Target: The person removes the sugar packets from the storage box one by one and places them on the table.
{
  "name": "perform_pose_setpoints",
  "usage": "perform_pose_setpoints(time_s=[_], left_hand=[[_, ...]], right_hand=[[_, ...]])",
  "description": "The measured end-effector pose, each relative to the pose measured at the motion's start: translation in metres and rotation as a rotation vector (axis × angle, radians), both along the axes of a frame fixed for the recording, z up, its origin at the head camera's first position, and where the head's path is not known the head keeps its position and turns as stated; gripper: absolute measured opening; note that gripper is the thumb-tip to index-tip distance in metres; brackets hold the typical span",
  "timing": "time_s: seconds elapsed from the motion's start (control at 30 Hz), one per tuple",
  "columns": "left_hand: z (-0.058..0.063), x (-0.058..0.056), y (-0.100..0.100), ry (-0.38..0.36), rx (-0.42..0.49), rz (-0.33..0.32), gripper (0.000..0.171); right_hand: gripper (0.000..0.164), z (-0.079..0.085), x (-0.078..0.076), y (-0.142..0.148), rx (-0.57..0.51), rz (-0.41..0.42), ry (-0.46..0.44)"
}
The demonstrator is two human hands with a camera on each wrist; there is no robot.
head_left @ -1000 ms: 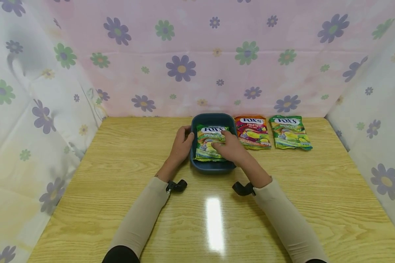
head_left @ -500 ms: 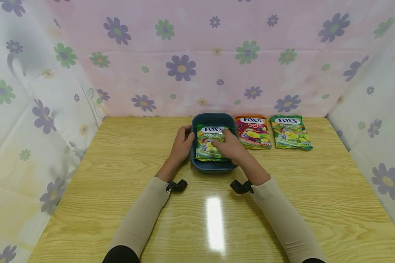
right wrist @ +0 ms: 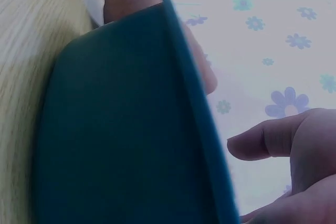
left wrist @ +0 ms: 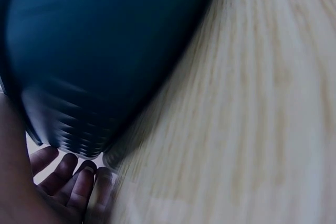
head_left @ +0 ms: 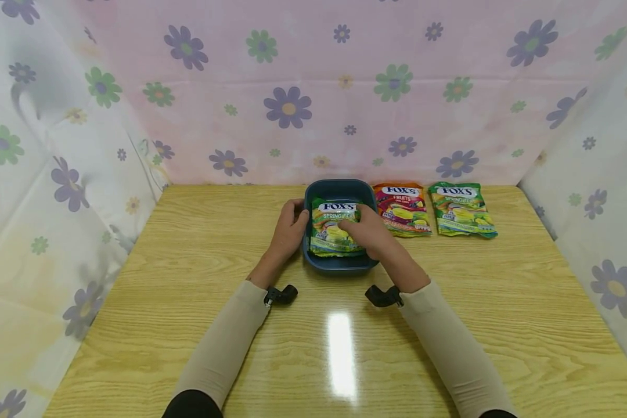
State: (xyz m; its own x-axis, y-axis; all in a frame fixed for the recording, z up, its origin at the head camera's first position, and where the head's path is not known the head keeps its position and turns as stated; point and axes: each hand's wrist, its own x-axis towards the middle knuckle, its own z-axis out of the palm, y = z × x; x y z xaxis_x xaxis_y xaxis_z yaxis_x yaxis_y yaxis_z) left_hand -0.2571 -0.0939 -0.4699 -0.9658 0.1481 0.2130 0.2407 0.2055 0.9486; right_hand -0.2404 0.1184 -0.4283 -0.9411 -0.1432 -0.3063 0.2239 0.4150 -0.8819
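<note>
A dark blue plastic tub [head_left: 339,269] sits at the back middle of the table, with a green Fox's Spring Tea candy bag [head_left: 330,232] lying face up in it. My left hand [head_left: 288,231] holds the tub's left side, thumb at the rim; the left wrist view shows its fingers [left wrist: 81,187] by the tub's ribbed wall. Over the tub's right rim reaches my right hand [head_left: 371,232], its thumb on the bag and its index finger by the bag's upper right. In the right wrist view that thumb [right wrist: 262,141] is straight; the other fingers are mostly hidden.
Right beside the tub lies a red Fox's Fruits candy bag [head_left: 402,210]. Farther right is another green Spring Tea bag [head_left: 462,210]. Flowered cloth [head_left: 287,139] hangs behind the wooden table [head_left: 219,255] and along both sides.
My right hand has shifted slightly right and up over the bag, baring more of its label. The bag, the tub and my left hand stay nearly where they were.
</note>
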Motion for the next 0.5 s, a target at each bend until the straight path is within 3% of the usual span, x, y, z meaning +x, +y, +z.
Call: perform_pose_setpoints(time_s=[0.03, 0.27, 0.5], left_hand=[[0.001, 0.0, 0.0, -0.004, 0.003, -0.004, 0.042], [-0.036, -0.021, -0.004, 0.041, -0.026, 0.015, 0.042], [-0.039, -0.023, -0.004, 0.045, -0.039, 0.016, 0.043]], right_hand=[[0.083, 0.0, 0.0, 0.0, 0.007, 0.001, 0.0], [0.084, 0.002, -0.001, 0.003, -0.023, -0.006, -0.028], [0.088, 0.003, -0.002, 0.006, -0.056, 0.01, -0.045]])
